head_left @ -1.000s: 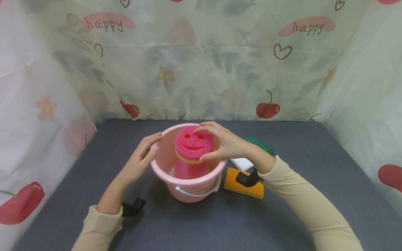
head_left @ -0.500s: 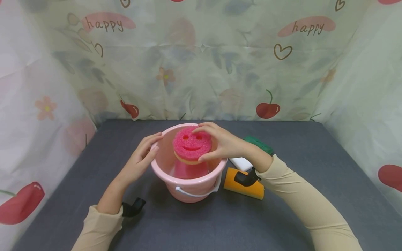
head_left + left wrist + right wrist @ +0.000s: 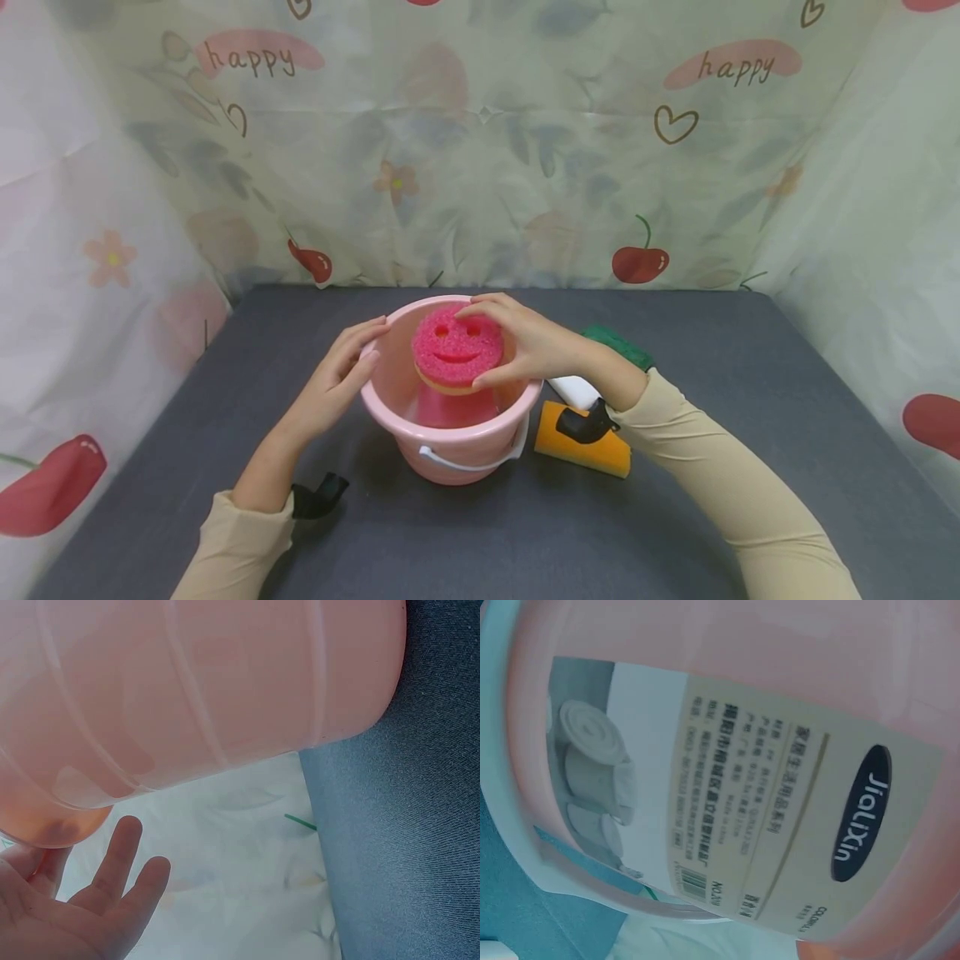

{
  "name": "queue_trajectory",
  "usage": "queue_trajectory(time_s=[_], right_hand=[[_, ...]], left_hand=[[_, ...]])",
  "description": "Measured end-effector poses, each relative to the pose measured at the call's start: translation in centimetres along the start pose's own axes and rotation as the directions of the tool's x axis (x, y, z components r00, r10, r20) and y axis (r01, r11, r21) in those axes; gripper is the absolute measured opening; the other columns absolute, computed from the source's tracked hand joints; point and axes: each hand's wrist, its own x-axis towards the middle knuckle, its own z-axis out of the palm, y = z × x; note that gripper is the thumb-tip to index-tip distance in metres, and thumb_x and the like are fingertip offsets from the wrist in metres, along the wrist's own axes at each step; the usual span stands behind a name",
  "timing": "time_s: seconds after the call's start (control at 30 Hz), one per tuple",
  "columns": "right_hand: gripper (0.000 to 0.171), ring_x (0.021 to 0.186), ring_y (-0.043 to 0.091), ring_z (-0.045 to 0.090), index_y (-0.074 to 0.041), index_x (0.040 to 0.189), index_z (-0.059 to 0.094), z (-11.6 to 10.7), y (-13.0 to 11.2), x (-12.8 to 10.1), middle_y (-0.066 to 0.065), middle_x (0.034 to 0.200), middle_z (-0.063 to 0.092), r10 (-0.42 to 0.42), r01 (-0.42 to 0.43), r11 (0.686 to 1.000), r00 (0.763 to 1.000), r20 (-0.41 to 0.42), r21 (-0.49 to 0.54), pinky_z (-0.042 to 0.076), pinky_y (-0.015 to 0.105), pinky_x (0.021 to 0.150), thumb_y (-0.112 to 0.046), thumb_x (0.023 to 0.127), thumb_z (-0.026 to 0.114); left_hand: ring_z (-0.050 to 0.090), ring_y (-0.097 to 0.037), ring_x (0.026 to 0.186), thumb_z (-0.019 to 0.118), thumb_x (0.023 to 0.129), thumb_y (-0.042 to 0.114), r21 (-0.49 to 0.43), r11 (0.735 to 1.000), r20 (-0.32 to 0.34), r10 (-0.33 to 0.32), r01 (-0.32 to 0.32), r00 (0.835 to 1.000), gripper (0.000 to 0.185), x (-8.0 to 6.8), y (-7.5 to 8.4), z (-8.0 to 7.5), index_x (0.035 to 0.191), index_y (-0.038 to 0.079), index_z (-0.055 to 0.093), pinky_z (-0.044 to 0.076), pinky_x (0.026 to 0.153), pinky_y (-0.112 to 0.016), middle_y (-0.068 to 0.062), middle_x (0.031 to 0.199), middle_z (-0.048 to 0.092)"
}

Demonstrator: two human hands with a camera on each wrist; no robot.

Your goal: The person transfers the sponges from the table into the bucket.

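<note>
Left hand (image 3: 333,375) rests loosely, fingers straight, on the pink bucket's (image 3: 448,457) smooth plastic rim; at its mouth, a round, rough-textured smiley sponge (image 3: 456,346), pinched by the right hand (image 3: 543,340); rightward, an oblong orange block (image 3: 585,454).

The dark grey table (image 3: 480,542) bears a pink bucket (image 3: 450,446), orange sponge (image 3: 579,452), white block (image 3: 572,391) and green pad (image 3: 618,345).

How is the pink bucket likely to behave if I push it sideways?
The pink bucket is probably light for its size, since it looks like moulded plastic. It may tip if pushed high up, because it narrows toward its base. The left hand touching it might steady it somewhat.
</note>
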Motion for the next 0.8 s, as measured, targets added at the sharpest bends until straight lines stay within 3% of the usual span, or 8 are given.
queue_trajectory(time_s=[0.2,0.37,0.8], right_hand=[[0.083,0.130,0.026,0.034,-0.013,0.138,0.039,-0.1,-0.1,0.0,0.006,0.140,0.037,0.024,-0.024,1.000,0.999,0.040,-0.001,0.049,0.044,0.093,-0.030,0.069,0.081],[0.076,0.131,0.029,0.034,-0.012,0.137,0.041,-0.1,0.0,0.0,0.007,0.141,0.037,0.024,-0.024,1.000,0.999,0.038,-0.004,0.047,0.047,0.096,-0.029,0.072,0.079],[0.055,0.122,0.025,0.046,-0.010,0.127,0.053,-1.1,0.3,-1.6,0.006,0.130,0.052,-0.044,0.043,0.999,0.992,-0.121,-0.009,0.044,0.044,0.098,-0.023,0.078,0.075]], left_hand=[[0.033,-0.023,0.133,0.046,0.096,0.014,-0.012,1.000,-0.007,0.014,-0.014,1.000,0.043,0.0,0.0,0.0,0.138,0.011,0.043,0.036,0.093,-0.006,-0.008,0.149,0.032],[0.033,-0.024,0.133,0.046,0.096,0.012,-0.014,1.000,-0.007,0.010,-0.010,1.000,0.043,0.0,0.0,0.0,0.138,0.010,0.043,0.036,0.093,-0.006,-0.008,0.149,0.032],[0.033,-0.024,0.132,0.046,0.096,0.011,-0.024,1.000,-0.004,0.010,-0.010,1.000,0.043,0.0,0.0,0.1,0.139,0.011,0.042,0.037,0.092,-0.006,-0.008,0.148,0.032]])
